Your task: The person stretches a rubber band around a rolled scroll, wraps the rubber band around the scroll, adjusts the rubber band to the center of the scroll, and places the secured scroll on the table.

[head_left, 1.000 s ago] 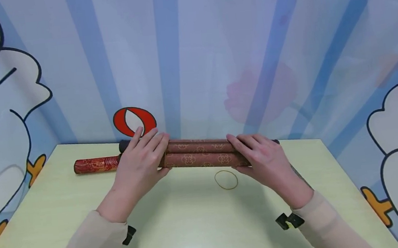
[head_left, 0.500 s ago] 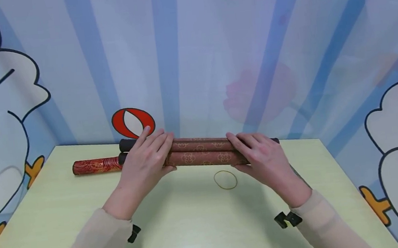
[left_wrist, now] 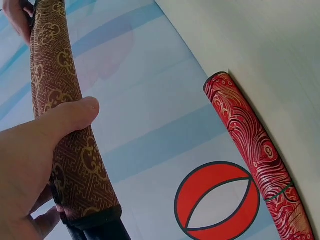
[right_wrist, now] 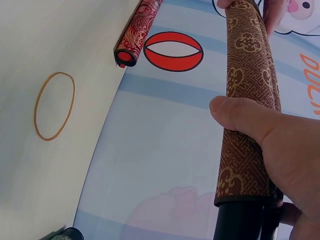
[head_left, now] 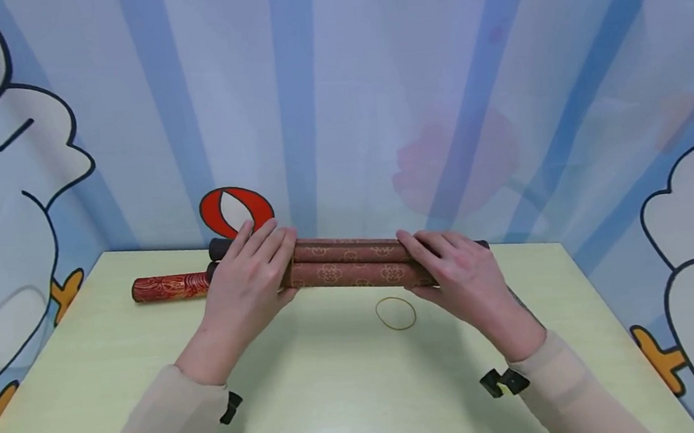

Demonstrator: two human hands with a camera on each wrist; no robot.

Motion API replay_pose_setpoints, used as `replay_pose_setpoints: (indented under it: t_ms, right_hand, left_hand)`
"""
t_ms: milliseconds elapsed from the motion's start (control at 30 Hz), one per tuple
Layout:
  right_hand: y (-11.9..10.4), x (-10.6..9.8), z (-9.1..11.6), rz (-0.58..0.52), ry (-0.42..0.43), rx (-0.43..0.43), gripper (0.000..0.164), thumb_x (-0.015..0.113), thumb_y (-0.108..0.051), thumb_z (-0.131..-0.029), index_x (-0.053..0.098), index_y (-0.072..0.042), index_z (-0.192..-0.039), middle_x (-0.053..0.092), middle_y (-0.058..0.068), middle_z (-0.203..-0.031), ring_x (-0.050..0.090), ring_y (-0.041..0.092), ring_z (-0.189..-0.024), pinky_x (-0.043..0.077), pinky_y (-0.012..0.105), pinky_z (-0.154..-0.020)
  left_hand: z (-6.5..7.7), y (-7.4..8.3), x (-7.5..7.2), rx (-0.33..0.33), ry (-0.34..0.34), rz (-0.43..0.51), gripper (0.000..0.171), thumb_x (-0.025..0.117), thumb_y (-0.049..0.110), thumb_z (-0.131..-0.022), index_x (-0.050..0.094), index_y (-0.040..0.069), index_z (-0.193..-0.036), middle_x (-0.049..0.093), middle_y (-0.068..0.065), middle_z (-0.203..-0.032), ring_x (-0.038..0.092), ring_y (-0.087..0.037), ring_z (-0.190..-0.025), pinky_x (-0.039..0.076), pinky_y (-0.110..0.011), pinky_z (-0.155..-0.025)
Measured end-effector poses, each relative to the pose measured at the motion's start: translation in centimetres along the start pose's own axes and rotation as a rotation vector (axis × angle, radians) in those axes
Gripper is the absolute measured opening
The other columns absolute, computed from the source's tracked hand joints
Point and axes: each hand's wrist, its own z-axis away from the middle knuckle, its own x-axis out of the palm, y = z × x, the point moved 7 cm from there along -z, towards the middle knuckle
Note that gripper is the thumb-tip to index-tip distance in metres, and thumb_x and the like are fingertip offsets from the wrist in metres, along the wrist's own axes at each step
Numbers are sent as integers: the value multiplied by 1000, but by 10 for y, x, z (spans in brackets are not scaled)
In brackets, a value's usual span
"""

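Observation:
A rolled scroll [head_left: 356, 274] in brown cloth with gold flowers lies crosswise between my hands, as two parallel rolls with black rod ends. My left hand [head_left: 245, 276] grips its left part, thumb on the near side and fingers over the top. Around the right part curls my right hand [head_left: 457, 272] in the same way. Both wrist views show the scroll raised off the table, each thumb [left_wrist: 75, 117] pressed along the cloth. A red patterned roll [head_left: 170, 287] lies on the table beyond my left hand, its right end hidden in the head view.
On the pale table [head_left: 339, 386], a thin yellowish rubber band [head_left: 396, 313] lies in front of the scroll. Another dark roll [right_wrist: 67, 234] shows partly by the right wrist. A printed backdrop [head_left: 348, 103] stands close behind the table.
The scroll's left end has risen slightly, and more of its black rod ends shows than a second ago. My left hand shifted a little right along it, then back. The right hand keeps its grip.

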Motion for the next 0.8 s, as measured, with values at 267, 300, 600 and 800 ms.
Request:
replay_pose_setpoints:
  t_ms: [267,300,600,800]
  right_hand:
    - [-4,-2,-1,26,7,-14,93,104,-38,-68,64,-10,-147,71,14,-123,72,35,-104,64,50,-85]
    - [-5,-2,-1,26,3,-16,92,104,-38,-68,64,-10,-147,71,14,-124,72,35,-104,64,50,-85]
    - [-3,-3,-2,14,-13,-8,90,103,-38,-69,65,-11,-146,71,12,-123,73,35,-104,64,50,-83]
    - [-12,-3,1,14,-20,-34,91,102,-42,-71,64,-12,-148,71,11,-124,72,33,-105,65,49,-81]
  left_hand:
    - [-8,9,-1,36,45,45,88,103,42,-68,68,-1,-137,72,-16,-133,63,-37,-133,41,-50,-123]
    - [-7,9,-1,38,43,53,89,103,42,-68,68,0,-138,71,-16,-134,63,-37,-133,40,-51,-123]
    - [-2,-2,-7,-2,-47,57,94,101,44,-71,63,0,-145,70,-17,-139,59,-36,-139,35,-52,-127]
    - [-1,6,-1,8,-133,65,93,102,41,-71,63,0,-144,67,-16,-142,57,-37,-141,37,-54,-125]
